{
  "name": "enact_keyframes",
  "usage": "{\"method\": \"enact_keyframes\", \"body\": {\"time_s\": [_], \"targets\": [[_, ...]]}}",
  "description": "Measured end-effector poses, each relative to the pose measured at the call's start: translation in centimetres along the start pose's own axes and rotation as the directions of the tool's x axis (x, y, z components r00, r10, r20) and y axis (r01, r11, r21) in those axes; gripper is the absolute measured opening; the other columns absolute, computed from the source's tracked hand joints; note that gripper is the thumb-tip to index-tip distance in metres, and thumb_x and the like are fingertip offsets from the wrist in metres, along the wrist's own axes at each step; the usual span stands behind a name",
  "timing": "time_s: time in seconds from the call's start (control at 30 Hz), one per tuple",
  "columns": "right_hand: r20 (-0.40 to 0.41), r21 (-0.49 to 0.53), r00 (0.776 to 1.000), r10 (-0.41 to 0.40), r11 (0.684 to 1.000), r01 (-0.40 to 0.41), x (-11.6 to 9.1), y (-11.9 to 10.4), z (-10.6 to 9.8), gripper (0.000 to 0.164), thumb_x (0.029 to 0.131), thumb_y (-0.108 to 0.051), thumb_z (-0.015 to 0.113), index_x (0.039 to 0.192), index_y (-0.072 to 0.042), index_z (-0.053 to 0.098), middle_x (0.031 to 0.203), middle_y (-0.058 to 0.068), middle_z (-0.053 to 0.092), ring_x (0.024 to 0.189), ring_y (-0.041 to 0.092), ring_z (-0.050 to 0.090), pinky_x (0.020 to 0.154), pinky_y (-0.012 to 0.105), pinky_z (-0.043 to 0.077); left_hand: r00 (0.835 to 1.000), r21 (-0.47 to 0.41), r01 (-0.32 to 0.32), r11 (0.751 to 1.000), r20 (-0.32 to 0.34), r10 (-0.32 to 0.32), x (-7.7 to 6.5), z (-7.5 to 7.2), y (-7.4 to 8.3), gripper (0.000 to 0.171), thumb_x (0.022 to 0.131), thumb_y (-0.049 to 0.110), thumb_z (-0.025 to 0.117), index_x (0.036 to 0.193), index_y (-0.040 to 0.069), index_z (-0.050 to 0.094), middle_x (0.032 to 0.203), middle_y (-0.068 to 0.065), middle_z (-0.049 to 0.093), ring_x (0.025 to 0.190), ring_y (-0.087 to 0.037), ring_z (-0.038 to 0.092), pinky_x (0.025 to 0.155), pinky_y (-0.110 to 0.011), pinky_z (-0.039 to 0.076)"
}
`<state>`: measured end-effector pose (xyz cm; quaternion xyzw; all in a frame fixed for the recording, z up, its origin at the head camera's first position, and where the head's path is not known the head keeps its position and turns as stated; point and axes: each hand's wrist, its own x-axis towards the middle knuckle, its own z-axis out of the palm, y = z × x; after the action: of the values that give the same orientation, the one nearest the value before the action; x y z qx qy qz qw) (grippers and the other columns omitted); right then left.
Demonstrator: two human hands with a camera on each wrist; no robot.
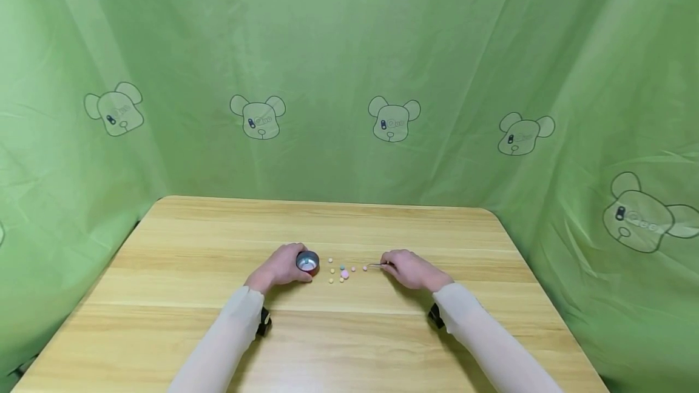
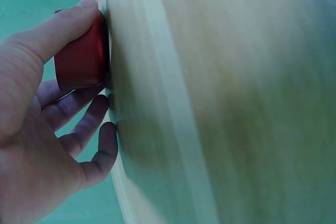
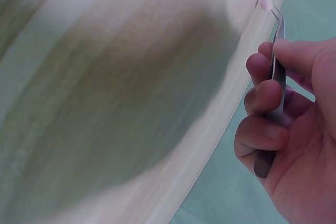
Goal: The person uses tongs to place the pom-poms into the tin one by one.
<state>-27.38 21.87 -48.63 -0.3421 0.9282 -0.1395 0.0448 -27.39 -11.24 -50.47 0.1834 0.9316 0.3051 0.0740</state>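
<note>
My left hand (image 1: pixel 284 264) curls round a small red tin (image 2: pixel 81 59), thumb on one side and fingers on the other. The tin stands upright on the table, its silvery inside facing up. In my right hand (image 1: pixel 411 269) I grip steel tweezers (image 3: pixel 282 30) with a bent tip. That tip is right at a small pink ball (image 3: pixel 266 4) on the tabletop. Between the hands lie several other little balls, among them a larger pink one (image 1: pixel 344 274), a blue one (image 1: pixel 342 267) and a yellow one (image 1: pixel 332 271).
The wooden table (image 1: pixel 349 332) has rounded far corners. Behind it and along both sides hangs a green curtain (image 1: pixel 327 35) printed with bear heads. A black wrist strap (image 1: pixel 263 322) shows under my left sleeve, another black piece (image 1: pixel 435 316) under the right.
</note>
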Motion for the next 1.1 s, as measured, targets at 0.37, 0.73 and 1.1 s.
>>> {"method": "enact_keyframes", "body": {"time_s": [0.37, 0.73, 1.1], "targets": [[-0.002, 0.002, 1.000, 0.000, 1.000, 0.000, 0.2, -0.1, -0.3, 0.011, 0.097, -0.015, 0.053, 0.095, -0.010, 0.063, 0.082, -0.005, 0.058, 0.070, 0.009, 0.049, 0.065, 0.031, 0.044, 1.000, 0.003, -0.004, 1.000, 0.002, 0.004, -0.1, -0.1, 0.0, 0.054, 0.071, 0.027, 0.084, 0.113, 0.005, 0.057, 0.104, -0.006, 0.060, 0.098, -0.023, 0.055, 0.089, -0.042, 0.045], [-0.006, -0.004, 1.000, -0.013, 1.000, 0.013, 0.4, 0.0, -0.5, 0.011, 0.097, -0.015, 0.053, 0.094, -0.010, 0.062, 0.082, -0.005, 0.058, 0.070, 0.009, 0.049, 0.065, 0.030, 0.045, 1.000, 0.002, 0.000, 1.000, 0.005, 0.000, -0.1, -0.2, 0.2, 0.054, 0.071, 0.027, 0.084, 0.112, 0.005, 0.057, 0.104, -0.006, 0.061, 0.097, -0.023, 0.056, 0.089, -0.042, 0.045], [-0.039, 0.019, 0.998, -0.046, 0.999, 0.047, 1.7, -1.7, -2.0, 0.013, 0.097, -0.012, 0.053, 0.097, -0.004, 0.064, 0.087, 0.005, 0.063, 0.076, 0.012, 0.055, 0.071, 0.035, 0.049, 1.000, -0.002, -0.007, 1.000, 0.002, 0.007, -0.1, -0.1, 0.0, 0.053, 0.070, 0.027, 0.084, 0.111, 0.006, 0.058, 0.102, -0.004, 0.061, 0.096, -0.022, 0.056, 0.088, -0.041, 0.045]]}}
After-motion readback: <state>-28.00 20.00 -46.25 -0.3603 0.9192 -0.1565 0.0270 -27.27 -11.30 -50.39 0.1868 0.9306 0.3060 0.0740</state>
